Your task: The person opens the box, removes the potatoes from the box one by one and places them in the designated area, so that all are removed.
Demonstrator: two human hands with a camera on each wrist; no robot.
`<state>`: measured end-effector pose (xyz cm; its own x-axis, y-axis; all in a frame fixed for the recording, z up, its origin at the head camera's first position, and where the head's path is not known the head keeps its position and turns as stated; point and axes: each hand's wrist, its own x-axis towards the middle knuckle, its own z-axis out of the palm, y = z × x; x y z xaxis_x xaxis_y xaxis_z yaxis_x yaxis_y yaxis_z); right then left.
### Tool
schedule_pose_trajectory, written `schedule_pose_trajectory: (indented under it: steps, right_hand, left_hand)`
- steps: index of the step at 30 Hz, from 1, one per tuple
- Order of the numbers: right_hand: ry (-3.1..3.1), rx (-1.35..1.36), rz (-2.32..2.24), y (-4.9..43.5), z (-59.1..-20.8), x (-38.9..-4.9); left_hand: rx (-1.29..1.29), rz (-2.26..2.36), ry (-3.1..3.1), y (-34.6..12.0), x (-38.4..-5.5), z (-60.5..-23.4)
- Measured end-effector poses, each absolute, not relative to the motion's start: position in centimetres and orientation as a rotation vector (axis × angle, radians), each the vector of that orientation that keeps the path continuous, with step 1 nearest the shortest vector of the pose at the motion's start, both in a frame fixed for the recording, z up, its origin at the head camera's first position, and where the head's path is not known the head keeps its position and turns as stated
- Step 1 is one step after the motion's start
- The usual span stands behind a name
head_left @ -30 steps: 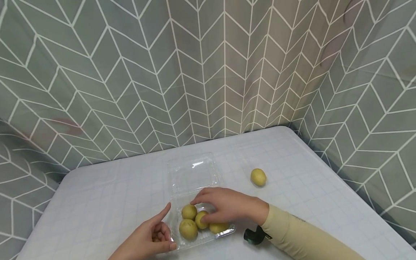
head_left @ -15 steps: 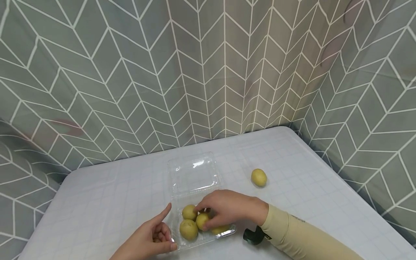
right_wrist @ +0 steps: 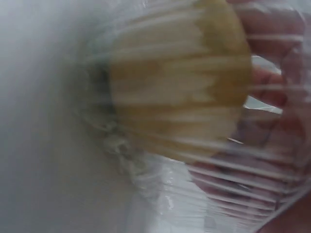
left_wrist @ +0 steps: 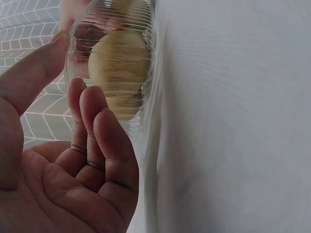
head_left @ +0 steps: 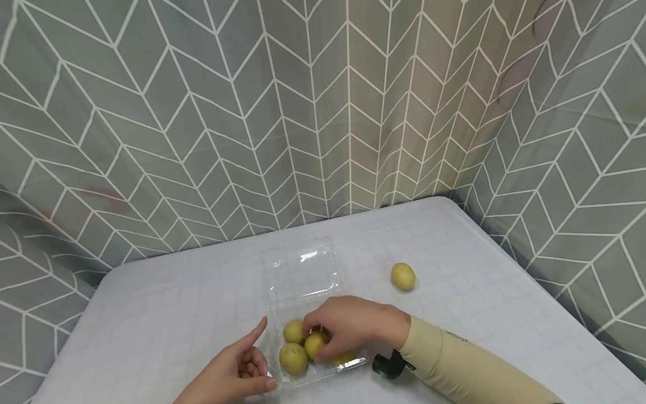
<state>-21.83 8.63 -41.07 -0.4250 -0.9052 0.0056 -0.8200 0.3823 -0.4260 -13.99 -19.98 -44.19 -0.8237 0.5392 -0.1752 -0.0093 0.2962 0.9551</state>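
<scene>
A clear plastic clamshell container (head_left: 290, 383) lies open on the table, with several round yellow fruits (head_left: 293, 359) in its base. My right hand (head_left: 348, 325) reaches in from the right, its thumb and fingers round the middle yellow fruit (head_left: 315, 343). Another fruit (head_left: 344, 357) is partly hidden under that hand. At the container's near left corner, my left hand (head_left: 229, 367) holds the rim with its thumb, index finger stretched out, other fingers curled by the wall. The left wrist view shows the left hand (left_wrist: 92, 160) close against the ribbed wall (left_wrist: 146, 73). The right wrist view is blurred.
A single yellow fruit (head_left: 403, 276) lies apart on the white tablecloth (head_left: 166, 314), at the right. The container's lid (head_left: 301, 266) is folded back toward the far edge. A patterned curtain (head_left: 323, 112) stands behind the table. A dark wrist device (head_left: 388, 366) hangs under my right wrist.
My right hand has moved slightly nearer, and its fingers have closed round the middle fruit. The left hand stays at the container's corner.
</scene>
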Motion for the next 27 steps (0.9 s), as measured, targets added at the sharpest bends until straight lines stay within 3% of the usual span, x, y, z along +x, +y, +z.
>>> schedule_pose_trajectory:
  steps: [16, 27]
  right_hand:
    - [2.395, -1.611, -0.83, 10.0, -41.5, -22.4]
    - [2.404, -1.503, -1.085, 11.5, -40.7, -22.3]
  left_hand:
    - [0.482, 1.552, 2.102, -20.0, -14.0, -44.4]
    - [0.513, 1.525, 2.14, -20.0, -14.0, -44.4]
